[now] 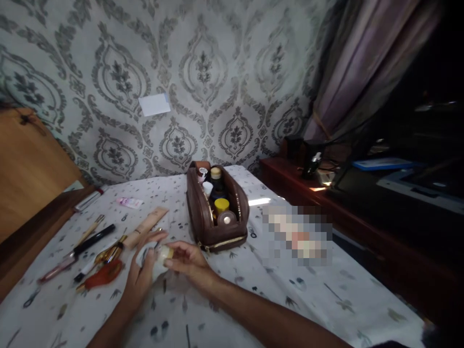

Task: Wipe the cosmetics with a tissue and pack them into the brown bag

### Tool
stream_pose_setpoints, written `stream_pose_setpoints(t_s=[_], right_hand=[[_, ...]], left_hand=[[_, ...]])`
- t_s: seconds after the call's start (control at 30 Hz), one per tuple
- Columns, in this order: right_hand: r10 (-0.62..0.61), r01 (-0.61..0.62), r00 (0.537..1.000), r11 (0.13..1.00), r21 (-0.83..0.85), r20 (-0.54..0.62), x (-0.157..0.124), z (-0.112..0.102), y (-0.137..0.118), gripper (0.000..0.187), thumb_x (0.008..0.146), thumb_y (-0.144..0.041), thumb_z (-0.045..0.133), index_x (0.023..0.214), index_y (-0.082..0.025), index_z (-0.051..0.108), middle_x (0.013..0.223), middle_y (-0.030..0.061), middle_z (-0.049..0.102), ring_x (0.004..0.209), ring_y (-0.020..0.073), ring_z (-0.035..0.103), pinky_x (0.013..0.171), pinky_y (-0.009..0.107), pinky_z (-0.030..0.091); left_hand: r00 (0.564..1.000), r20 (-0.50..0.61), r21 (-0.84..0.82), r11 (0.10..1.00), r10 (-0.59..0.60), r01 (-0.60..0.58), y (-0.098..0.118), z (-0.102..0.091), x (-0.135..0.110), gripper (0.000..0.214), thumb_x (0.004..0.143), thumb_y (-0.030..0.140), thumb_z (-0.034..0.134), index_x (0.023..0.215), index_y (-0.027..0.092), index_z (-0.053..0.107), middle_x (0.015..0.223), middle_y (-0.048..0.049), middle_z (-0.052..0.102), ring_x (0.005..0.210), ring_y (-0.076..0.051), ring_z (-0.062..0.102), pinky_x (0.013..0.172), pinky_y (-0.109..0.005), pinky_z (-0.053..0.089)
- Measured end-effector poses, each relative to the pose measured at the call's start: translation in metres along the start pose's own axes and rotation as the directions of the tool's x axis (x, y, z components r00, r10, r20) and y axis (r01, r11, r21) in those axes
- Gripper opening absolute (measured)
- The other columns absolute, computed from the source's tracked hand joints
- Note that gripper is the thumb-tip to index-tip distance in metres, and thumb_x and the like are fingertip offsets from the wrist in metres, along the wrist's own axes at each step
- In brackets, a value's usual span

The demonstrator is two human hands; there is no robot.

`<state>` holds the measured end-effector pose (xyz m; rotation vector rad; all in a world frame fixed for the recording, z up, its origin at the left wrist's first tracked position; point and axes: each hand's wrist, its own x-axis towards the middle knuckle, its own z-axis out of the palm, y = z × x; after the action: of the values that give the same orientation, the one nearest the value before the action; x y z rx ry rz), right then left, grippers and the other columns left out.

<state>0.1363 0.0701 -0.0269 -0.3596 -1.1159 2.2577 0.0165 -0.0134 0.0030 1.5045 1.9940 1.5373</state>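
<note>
Low in the head view, my left hand (143,270) is closed around a white cloth (158,271), which is blurred. My right hand (190,261) pinches a small pale yellow bottle (165,252) against that cloth; fingers hide part of it. Beyond my hands stands a brown cosmetic bag (217,237), unzipped, with a yellow-capped container (222,206), a dark bottle with a tan cap (216,176) and a white-capped item (207,188) inside. Left of my left hand lie an orange bottle (103,276), a beige tube (147,227) and a black-and-pink tube (92,240).
A small pink-and-white tube (129,202) and a thin brush (89,231) lie on the patterned tablecloth (282,304). Something pixelated (297,234) sits to the right. A dark red wooden shelf (286,179) borders the table, and a wooden board (32,169) leans at left.
</note>
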Motion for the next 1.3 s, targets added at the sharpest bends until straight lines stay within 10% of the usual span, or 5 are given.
stream_pose_setpoints(t_s=[0.4,0.57,0.7,0.97,1.3], right_hand=[[-0.076,0.084,0.996,0.978,-0.189,0.051,0.0,-0.001,0.0,0.04,0.066,-0.034,0.086,0.099,-0.021,0.069,0.095,0.0009,0.07,0.087,0.0149,0.063,0.084,0.029,0.046],[-0.143,0.157,0.987,0.956,-0.249,0.072,0.002,-0.006,0.004,0.041,0.062,-0.033,0.088,0.097,-0.022,0.07,0.093,0.0002,0.072,0.085,0.0157,0.064,0.084,0.03,0.048],[-0.153,0.157,0.988,0.971,-0.182,0.038,0.001,-0.003,0.007,0.042,0.065,-0.036,0.087,0.101,-0.025,0.068,0.098,0.0012,0.072,0.092,0.0182,0.066,0.089,0.033,0.05],[-0.23,0.234,0.972,0.959,-0.159,0.046,-0.001,0.0,0.012,0.053,0.063,-0.03,0.085,0.111,-0.026,0.064,0.109,0.0025,0.07,0.094,0.017,0.067,0.083,0.028,0.05],[-0.524,0.444,0.847,0.6,-0.665,0.093,-0.012,0.005,-0.004,0.029,0.07,-0.016,0.071,0.098,-0.022,0.065,0.102,0.0041,0.072,0.087,0.0182,0.066,0.074,0.026,0.05]], left_hand=[[0.904,0.254,-0.54,0.725,-0.344,0.428,-0.008,0.004,0.008,0.075,0.088,0.074,0.032,0.118,0.015,0.067,0.125,-0.0154,0.068,0.123,-0.03,0.058,0.107,-0.044,0.042],[0.915,0.25,-0.399,0.828,-0.316,0.395,-0.002,0.005,0.006,0.072,0.083,0.076,0.045,0.116,0.016,0.068,0.128,-0.0141,0.067,0.125,-0.03,0.056,0.11,-0.041,0.04],[0.866,0.251,-0.529,0.688,-0.432,0.497,-0.002,0.007,0.004,0.075,0.084,0.076,0.04,0.122,0.017,0.065,0.124,-0.0131,0.069,0.125,-0.03,0.057,0.107,-0.043,0.043],[0.826,0.015,-0.285,0.789,-0.564,0.544,-0.014,0.008,-0.004,0.05,0.078,0.065,0.062,0.097,0.02,0.073,0.118,-0.01,0.072,0.131,-0.032,0.052,0.116,-0.042,0.035],[0.744,-0.054,-0.283,0.725,-0.666,0.629,-0.018,0.022,-0.014,0.059,0.087,0.066,0.047,0.11,0.017,0.069,0.12,-0.011,0.071,0.134,-0.031,0.05,0.115,-0.046,0.035]])
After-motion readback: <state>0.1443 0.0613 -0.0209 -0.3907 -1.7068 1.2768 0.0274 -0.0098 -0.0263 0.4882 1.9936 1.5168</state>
